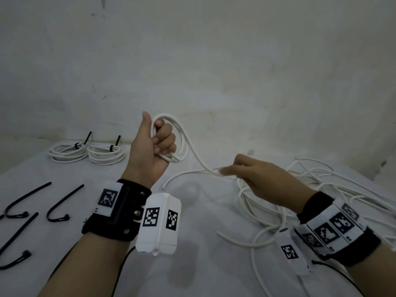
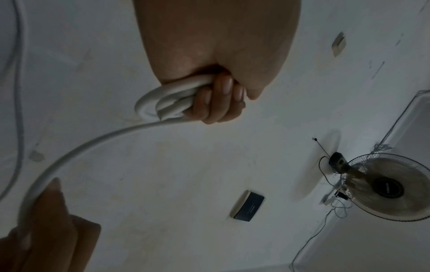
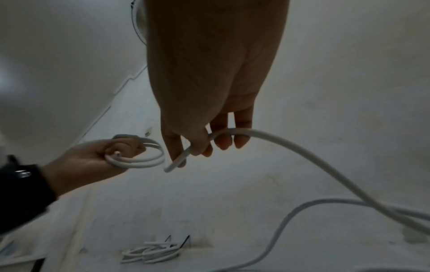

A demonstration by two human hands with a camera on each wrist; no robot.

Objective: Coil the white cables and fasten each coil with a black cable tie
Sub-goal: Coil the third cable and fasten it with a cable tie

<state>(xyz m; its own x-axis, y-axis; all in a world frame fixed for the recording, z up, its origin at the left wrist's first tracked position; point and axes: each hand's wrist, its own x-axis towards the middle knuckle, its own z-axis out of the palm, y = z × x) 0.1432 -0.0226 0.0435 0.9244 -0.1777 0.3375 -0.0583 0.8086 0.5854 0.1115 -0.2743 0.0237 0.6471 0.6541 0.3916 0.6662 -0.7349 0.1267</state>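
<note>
Third coil under way, two done

Nearest me, my right hand (image 1: pixel 255 179) pinches the white cable (image 1: pixel 192 155), feeding my left hand (image 1: pixel 153 146), which grips the small coil (image 1: pixel 171 136). Loose ties (image 1: pixel 62 204) wait left; tangled cables (image 1: pixel 321 189) remain right; two tied coils (image 1: pixel 85 152) lie farthest.

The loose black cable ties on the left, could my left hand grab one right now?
Probably not yet. The left hand grips the white cable coil, so it isn't free. The path to the cable ties looks open once the coil is handed over or set down.
</note>
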